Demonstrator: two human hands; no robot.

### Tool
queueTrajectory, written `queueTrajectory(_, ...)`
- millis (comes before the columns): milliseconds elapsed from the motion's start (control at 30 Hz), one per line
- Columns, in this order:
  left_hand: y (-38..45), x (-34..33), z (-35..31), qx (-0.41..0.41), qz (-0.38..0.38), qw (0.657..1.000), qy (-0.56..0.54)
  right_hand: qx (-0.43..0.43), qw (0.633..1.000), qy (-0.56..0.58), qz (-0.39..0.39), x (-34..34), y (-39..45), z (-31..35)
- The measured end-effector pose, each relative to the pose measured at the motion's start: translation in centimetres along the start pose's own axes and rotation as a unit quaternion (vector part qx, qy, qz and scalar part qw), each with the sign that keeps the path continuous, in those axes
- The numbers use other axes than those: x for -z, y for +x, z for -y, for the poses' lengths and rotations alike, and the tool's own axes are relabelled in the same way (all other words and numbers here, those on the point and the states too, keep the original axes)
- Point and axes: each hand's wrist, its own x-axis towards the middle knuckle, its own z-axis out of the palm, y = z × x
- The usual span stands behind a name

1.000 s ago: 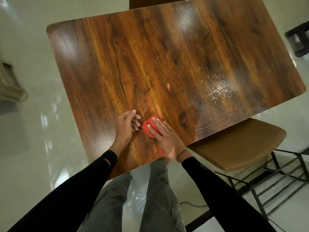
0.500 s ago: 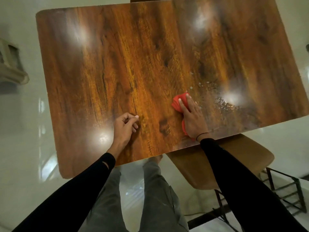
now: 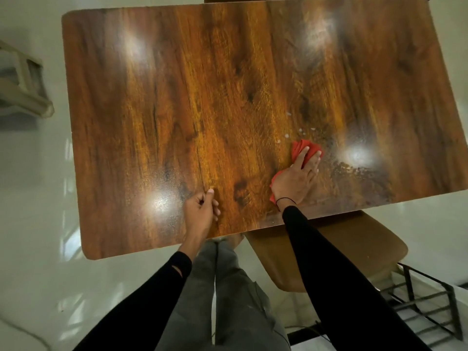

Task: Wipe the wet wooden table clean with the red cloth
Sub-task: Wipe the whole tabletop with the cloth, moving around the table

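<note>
Red cloth (image 3: 305,149) lies flat on the wooden tabletop (image 3: 202,97), toward its near right part, pinned beneath a person's right hand (image 3: 296,181). That hand's fingers (image 3: 301,158) are straight and spread, pressing down on the cloth, which shows bunched beyond the fingertips and again at the wrist beside a thin dark band (image 3: 286,200). A few pale droplets (image 3: 301,131) sit just past the cloth's far edge, and a grainy wet smear (image 3: 354,173) spreads right of the hand toward the near right corner. The left hand (image 3: 201,211) rests on the tabletop close to the near edge, well apart from the cloth, its fingers curled loosely under and holding nothing. Black sleeves (image 3: 329,274) cover both arms. A tan chair seat (image 3: 354,249) is tucked partly under the near right edge.
</note>
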Motion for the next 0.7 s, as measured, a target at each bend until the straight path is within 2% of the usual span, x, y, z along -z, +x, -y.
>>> queueTrajectory(133, -0.2, -0.1, 0.2, 0.034, -0.015, 0.997, -0.073, 0.045, 0.999, -0.020, 0.001, -1.2, -2.0, 0.9)
queueTrajectory(300, 0.1, 0.5, -0.1, 0.038, -0.034, 0.993, -0.111, 0.227, 0.971, -0.063, 0.035, -2.5, -5.2, 1.8)
queueTrajectory(433, -1.5, 1.1, 1.3, 0.063, -0.077, 0.983, -0.155, 0.392, 0.914, -0.079, 0.075, -3.7, -8.3, 2.4)
queueTrajectory(600, -5.5, -1.3, 4.1, 0.102, -0.143, 0.967, -0.184, 0.529, 0.836, -0.098, 0.111, -3.8, -9.1, 1.8)
queueTrajectory(700, -7.4, -3.8, 5.9, 0.147, -0.240, 0.929, -0.239, 0.621, 0.763, -0.107, 0.141, -3.6, -8.4, 0.9)
